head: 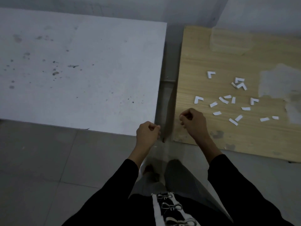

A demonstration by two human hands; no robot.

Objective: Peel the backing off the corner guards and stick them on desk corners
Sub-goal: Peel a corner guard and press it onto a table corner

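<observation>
Several white L-shaped corner guards [198,99] and short white backing strips [217,113] lie scattered on the wooden desk [203,46] at the right. My left hand [147,132] is at the near right corner of the white desk [81,70], fingers curled and thumb against the forefinger. My right hand [193,120] hovers over the wooden desk's near left edge, also curled into a loose fist. Nothing shows between the fingers of either hand.
A narrow gap [167,103] with grey floor separates the two desks. The white desk top is stained with dark specks. The wooden desk's veneer is worn off in patches [275,82] at the right. Grey floor tiles [48,168] lie in front.
</observation>
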